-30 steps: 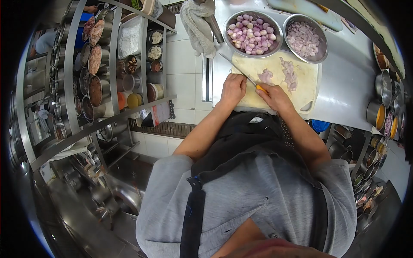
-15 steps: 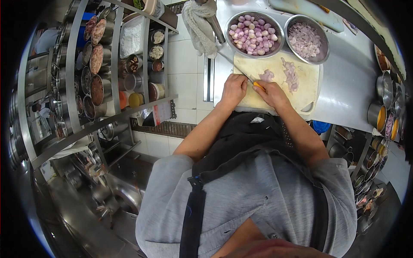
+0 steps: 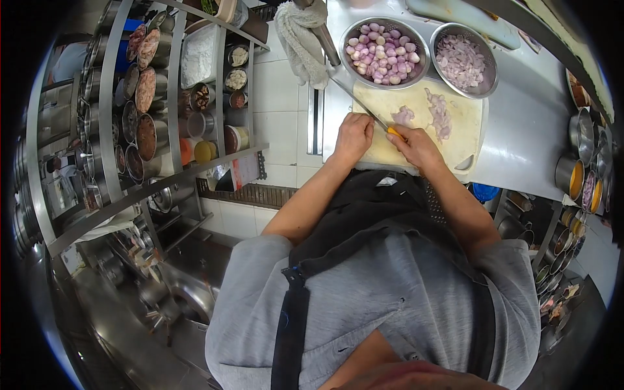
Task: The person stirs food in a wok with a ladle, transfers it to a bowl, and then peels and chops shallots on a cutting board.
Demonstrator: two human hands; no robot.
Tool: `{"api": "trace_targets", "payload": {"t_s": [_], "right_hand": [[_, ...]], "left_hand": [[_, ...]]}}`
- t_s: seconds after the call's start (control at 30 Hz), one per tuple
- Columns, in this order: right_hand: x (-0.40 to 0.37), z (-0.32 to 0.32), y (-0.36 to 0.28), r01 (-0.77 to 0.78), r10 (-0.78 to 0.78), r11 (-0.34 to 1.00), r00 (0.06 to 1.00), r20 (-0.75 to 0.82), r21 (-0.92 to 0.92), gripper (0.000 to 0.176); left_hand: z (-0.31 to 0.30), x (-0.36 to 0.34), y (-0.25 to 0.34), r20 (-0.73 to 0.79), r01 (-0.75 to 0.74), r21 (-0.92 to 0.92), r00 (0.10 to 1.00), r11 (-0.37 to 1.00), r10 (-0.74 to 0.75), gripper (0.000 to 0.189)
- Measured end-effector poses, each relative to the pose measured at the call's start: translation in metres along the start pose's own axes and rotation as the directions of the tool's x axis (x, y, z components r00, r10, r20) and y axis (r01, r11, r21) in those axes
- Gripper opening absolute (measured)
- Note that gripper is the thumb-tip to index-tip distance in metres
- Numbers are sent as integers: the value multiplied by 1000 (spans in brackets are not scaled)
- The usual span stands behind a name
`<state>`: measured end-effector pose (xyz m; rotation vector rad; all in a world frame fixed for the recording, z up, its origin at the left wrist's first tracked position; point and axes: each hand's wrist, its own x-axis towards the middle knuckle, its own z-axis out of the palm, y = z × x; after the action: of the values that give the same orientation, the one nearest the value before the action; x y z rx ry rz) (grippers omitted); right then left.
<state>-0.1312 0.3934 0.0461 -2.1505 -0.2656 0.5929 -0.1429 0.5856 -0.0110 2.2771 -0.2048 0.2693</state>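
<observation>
My right hand (image 3: 419,148) is closed around the yellow handle of a knife (image 3: 372,115), whose blade points away to the upper left past my left fingers. My left hand (image 3: 354,136) rests at the near left edge of the cutting board (image 3: 460,140) with its fingers curled down. Whatever lies under those fingers is hidden. Beyond the knife, a small pile of chopped shallot (image 3: 403,116) sits on the board, and a longer strip of chopped shallot (image 3: 439,116) lies to its right.
Behind the board stand a colander of whole peeled shallots (image 3: 361,73) and a colander of chopped shallots (image 3: 492,81). A towel (image 3: 302,45) hangs at the counter's left corner. A metal rack (image 3: 174,97) with many containers is to the left. Pots (image 3: 570,175) line the right side.
My right hand has shifted slightly to the right with the knife, away from my left hand. The left hand stays nearly in place.
</observation>
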Motion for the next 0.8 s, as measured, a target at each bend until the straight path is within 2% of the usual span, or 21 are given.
{"api": "trace_targets", "payload": {"t_s": [0.23, 0.43, 0.53, 0.6, 0.63, 0.77, 0.8], "right_hand": [[11, 7, 7, 33, -33, 999, 999, 28, -17, 33], [15, 10, 10, -37, 32, 997, 997, 65, 70, 34], [14, 11, 12, -35, 35, 999, 999, 35, 8, 34], [10, 16, 22, 96, -97, 995, 994, -48, -20, 34], [4, 14, 21, 39, -40, 999, 998, -47, -21, 35], [-25, 0, 16, -19, 19, 1000, 993, -113, -3, 35], [-31, -2, 14, -64, 62, 998, 994, -90, -18, 35]], "left_hand": [[1, 0, -2, -1, -4, 6, 1000, 1000, 4, 7], [0, -1, 0, 5, -10, 18, 1000, 1000, 10, 7], [-1, 0, 2, 32, -8, 57, 999, 998, 6, 7], [0, 2, 2, 47, -25, 60, 999, 998, 22, 9], [-2, 4, 3, 63, -26, 67, 998, 997, 21, 10], [-14, 24, 15, 58, -123, 40, 991, 992, 121, 12], [-20, 31, 19, 4, -74, -38, 997, 997, 74, 13]]}}
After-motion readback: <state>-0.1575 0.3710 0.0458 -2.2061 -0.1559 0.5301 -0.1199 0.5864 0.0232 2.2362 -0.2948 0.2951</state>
